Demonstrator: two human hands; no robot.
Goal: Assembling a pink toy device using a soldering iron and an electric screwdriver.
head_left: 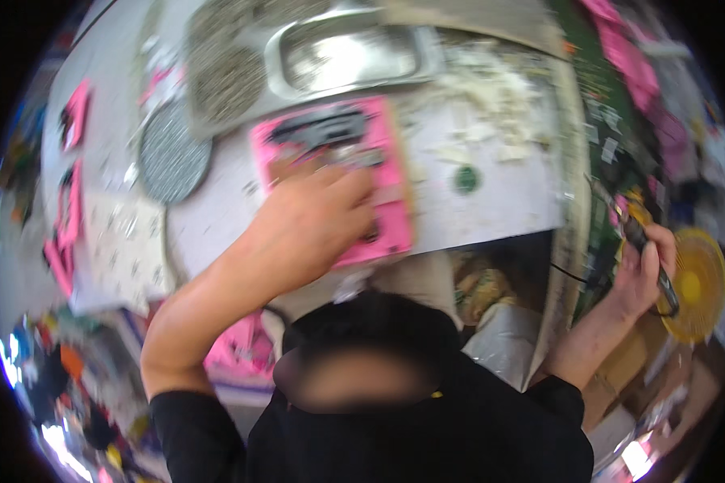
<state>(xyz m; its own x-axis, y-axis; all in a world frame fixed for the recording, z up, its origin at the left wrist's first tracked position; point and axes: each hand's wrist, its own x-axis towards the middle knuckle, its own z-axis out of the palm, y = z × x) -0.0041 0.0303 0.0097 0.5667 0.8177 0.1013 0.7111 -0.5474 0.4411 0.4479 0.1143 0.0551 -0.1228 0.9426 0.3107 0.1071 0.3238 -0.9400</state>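
Observation:
A pink flat package with dark tools under clear plastic lies on the grey worktable. My left hand rests palm down on its lower left part, fingers closed against the card. Far to the right, off the table's edge, my right hand is closed around a dark, slim pen-like tool that points up and left. My black-sleeved arms come in from the lower edge.
A shiny metal tray stands behind the pink package. A round grey mesh disc lies at the left, near a patterned white sheet and more pink packages. White scraps litter the table's right. A yellow fan stands behind my right hand.

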